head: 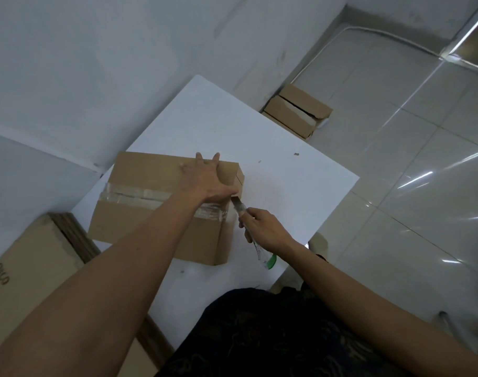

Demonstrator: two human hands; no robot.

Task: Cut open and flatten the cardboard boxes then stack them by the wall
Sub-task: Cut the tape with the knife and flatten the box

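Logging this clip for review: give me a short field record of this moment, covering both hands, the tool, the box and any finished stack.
left hand: flat on top of the cardboard box, fingers spread, steadying it
right hand: grips a utility knife, blade at the box's right end, by the clear tape
box state: closed, taped across the top, on the white table
floor stack: cardboard pieces lying by the wall beyond the table

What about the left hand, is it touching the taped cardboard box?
Touching. The head view shows the left hand lying flat on top of the taped cardboard box, fingers spread.
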